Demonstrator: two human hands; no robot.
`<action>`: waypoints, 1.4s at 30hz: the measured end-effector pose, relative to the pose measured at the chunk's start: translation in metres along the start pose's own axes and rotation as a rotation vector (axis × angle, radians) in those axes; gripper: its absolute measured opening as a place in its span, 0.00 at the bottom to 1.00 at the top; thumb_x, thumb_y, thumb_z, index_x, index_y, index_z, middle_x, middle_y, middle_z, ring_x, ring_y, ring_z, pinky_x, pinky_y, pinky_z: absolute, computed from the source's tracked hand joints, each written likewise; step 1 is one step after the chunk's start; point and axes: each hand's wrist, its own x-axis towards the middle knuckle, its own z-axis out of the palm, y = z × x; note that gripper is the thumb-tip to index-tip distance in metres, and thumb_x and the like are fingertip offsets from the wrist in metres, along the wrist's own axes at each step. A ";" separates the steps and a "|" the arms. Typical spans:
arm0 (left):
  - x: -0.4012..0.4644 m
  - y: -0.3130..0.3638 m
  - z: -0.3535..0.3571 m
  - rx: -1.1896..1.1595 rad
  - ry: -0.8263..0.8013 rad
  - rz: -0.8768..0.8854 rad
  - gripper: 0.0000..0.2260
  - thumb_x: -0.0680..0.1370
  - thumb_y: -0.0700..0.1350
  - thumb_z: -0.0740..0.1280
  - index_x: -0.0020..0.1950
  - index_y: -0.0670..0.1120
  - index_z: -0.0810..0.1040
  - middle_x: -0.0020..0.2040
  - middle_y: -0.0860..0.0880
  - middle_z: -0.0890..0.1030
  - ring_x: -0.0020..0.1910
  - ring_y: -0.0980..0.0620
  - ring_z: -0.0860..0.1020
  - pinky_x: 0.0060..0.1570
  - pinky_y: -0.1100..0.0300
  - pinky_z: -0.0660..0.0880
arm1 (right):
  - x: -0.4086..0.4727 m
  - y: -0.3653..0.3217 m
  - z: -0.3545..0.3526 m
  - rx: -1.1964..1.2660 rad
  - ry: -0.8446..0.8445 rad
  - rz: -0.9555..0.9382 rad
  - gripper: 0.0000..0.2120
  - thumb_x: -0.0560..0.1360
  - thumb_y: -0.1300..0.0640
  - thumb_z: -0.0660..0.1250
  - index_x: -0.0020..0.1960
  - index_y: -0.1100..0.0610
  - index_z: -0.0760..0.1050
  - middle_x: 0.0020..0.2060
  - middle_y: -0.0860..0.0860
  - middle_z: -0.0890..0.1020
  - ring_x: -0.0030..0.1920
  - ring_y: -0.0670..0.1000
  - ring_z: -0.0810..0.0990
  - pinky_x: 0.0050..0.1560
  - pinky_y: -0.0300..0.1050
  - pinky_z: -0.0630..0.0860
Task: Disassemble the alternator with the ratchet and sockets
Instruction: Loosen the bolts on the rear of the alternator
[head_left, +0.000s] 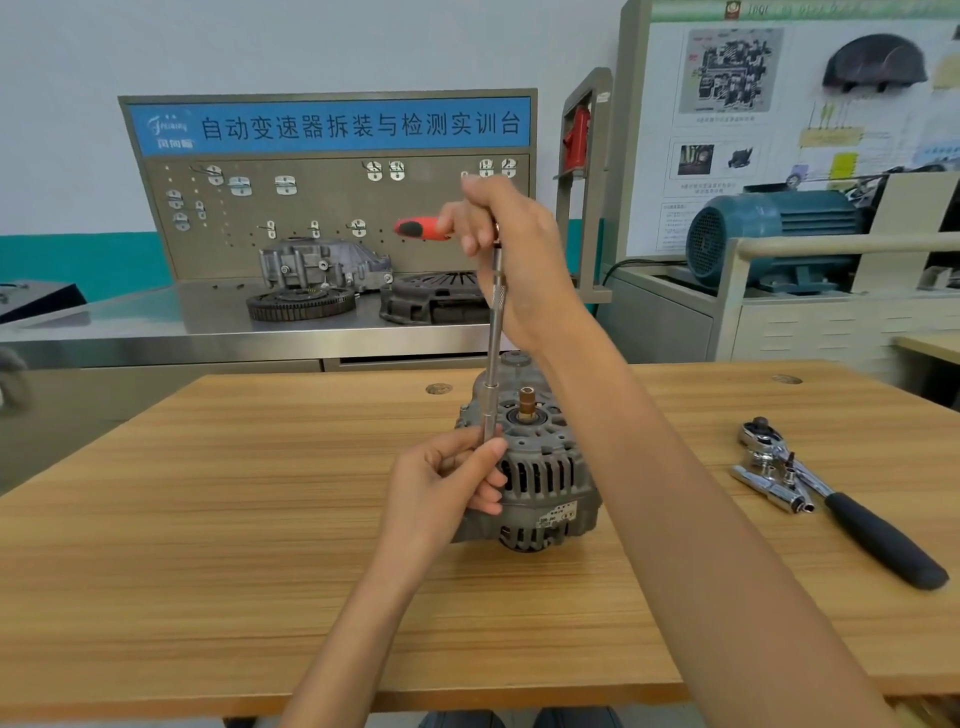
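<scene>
A pale wall with a teal band along its lower part runs behind a wooden table, and beyond that stands a steel workbench backed by a grey pegboard under a blue sign in white characters. On the bench lie a toothed flywheel, a gearbox casing and a clutch cover. To the right, a teal electric motor sits on a beige cabinet before a display board of diagrams.
</scene>
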 end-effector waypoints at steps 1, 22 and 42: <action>0.000 0.000 0.000 -0.001 -0.001 -0.002 0.06 0.76 0.39 0.68 0.47 0.48 0.82 0.28 0.49 0.80 0.25 0.57 0.77 0.28 0.66 0.76 | -0.001 0.002 0.001 0.018 0.034 -0.004 0.23 0.79 0.63 0.58 0.25 0.57 0.64 0.22 0.48 0.69 0.35 0.48 0.74 0.60 0.42 0.70; 0.001 0.000 0.002 0.025 0.023 -0.005 0.03 0.76 0.40 0.68 0.46 0.44 0.82 0.26 0.50 0.79 0.23 0.57 0.76 0.26 0.67 0.75 | -0.009 0.004 0.009 -0.482 0.225 -0.268 0.23 0.77 0.61 0.62 0.25 0.54 0.61 0.20 0.44 0.61 0.27 0.44 0.60 0.35 0.38 0.62; 0.002 -0.003 0.003 0.010 0.045 -0.012 0.05 0.74 0.41 0.68 0.49 0.46 0.82 0.26 0.50 0.79 0.24 0.57 0.76 0.27 0.67 0.75 | -0.016 0.008 0.025 -0.846 0.352 -0.477 0.22 0.76 0.59 0.63 0.26 0.51 0.61 0.24 0.44 0.66 0.33 0.49 0.67 0.45 0.43 0.63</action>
